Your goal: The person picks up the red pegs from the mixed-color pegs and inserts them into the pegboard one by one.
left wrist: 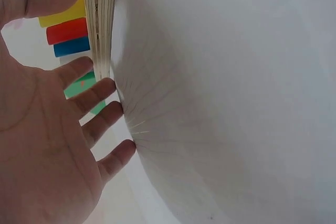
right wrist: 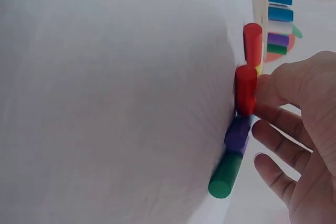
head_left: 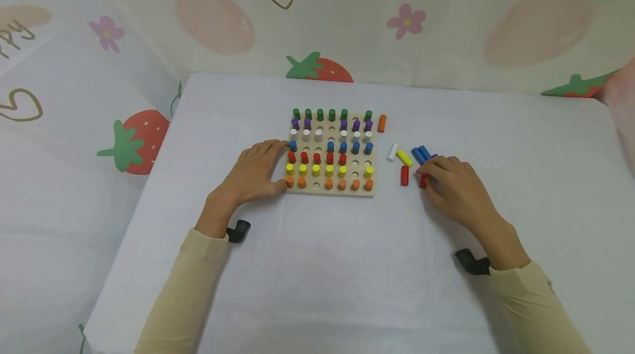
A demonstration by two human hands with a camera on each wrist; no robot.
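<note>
A square wooden pegboard [head_left: 317, 193] carries rows of green, purple, white, blue, red, yellow and orange pegs, with some bare holes between them. My left hand [head_left: 249, 173] steadies its left edge, fingers extended along the side and thumb at the near corner. To the right of the board, my right hand [head_left: 458, 191] reaches down over a loose group of pegs. In the right wrist view its thumb and index fingertip pinch a red peg [right wrist: 245, 90] that lies low by the table. A purple peg [right wrist: 237, 132] and a green peg [right wrist: 226, 174] lie beside those fingers.
Between board and right hand lie a white peg [head_left: 392, 152], a yellow peg [head_left: 404, 157], another red peg [head_left: 404, 175] and blue pegs [head_left: 419, 154]. An orange peg [head_left: 382, 123] is by the board's far right corner. A patterned cloth [head_left: 347, 23] hangs behind the white table [head_left: 322, 277].
</note>
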